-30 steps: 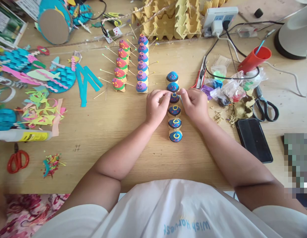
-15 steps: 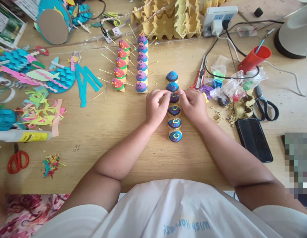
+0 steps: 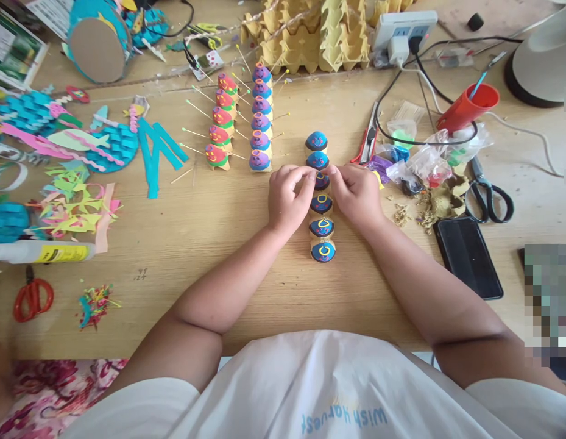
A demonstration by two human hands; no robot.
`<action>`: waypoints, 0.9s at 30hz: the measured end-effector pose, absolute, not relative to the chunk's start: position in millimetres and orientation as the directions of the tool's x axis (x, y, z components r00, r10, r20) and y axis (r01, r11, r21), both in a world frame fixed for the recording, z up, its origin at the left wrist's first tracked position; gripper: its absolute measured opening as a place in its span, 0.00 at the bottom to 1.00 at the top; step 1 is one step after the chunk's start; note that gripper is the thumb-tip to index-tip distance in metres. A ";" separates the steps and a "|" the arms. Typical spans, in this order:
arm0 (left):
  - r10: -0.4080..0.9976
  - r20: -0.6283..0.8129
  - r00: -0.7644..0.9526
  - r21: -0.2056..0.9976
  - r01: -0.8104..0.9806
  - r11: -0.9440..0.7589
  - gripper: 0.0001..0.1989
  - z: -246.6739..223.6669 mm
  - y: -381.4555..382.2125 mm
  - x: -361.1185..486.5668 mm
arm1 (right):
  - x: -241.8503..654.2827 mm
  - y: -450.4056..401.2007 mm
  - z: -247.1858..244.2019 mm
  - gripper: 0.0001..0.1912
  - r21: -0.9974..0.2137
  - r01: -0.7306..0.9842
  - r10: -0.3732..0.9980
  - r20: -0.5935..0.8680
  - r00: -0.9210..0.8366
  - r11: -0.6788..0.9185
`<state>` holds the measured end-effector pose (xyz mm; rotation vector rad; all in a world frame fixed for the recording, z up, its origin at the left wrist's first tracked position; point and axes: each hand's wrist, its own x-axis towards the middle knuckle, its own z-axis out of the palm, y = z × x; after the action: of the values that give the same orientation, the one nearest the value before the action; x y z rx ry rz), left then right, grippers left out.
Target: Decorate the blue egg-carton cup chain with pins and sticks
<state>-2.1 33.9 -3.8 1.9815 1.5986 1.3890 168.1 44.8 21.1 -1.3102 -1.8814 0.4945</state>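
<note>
A row of blue-topped egg-carton cups (image 3: 321, 227) with small faces stands upright in front of me, pointing away. Several of the nearer cups carry yellow rings on top; the two farthest have none that I can see. Over the third cup from the far end, my left hand (image 3: 289, 194) is closed, thumb and forefinger pinched at its left side. Opposite it, my right hand (image 3: 358, 192) is closed in a pinch too, fingertips above the same cup. Whatever lies between the fingertips is too small to name, and the fingers partly cover that cup.
Left of the row stand purple-topped cups (image 3: 260, 140) and red-topped cups (image 3: 217, 155) with pins sticking out. To the right lie a box cutter (image 3: 368, 137), clay bags (image 3: 426, 161), black-handled scissors (image 3: 490, 198) and a phone (image 3: 468, 258). A red cup (image 3: 474, 108) stands behind.
</note>
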 end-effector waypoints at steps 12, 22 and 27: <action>0.873 0.484 -0.058 0.721 0.592 -0.360 0.21 -4.8 34.7 -4.1 | 170.9 48.3 18.4 0.24 -0.709 0.588 0.914 0.374 -0.156 0.390; 0.883 0.463 -0.078 0.762 0.544 -0.352 0.22 -7.1 37.6 -5.0 | 172.1 55.7 15.2 0.09 -0.789 0.529 0.949 0.287 -0.132 0.312; 0.884 0.462 -0.071 0.758 0.549 -0.352 0.23 -6.7 37.2 -4.8 | 170.6 55.6 17.2 0.06 -0.828 0.501 0.967 0.237 -0.093 0.251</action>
<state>-4.8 37.2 -6.7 1.8742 1.5428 1.3938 170.6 55.6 17.2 -1.3628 -1.7186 0.7300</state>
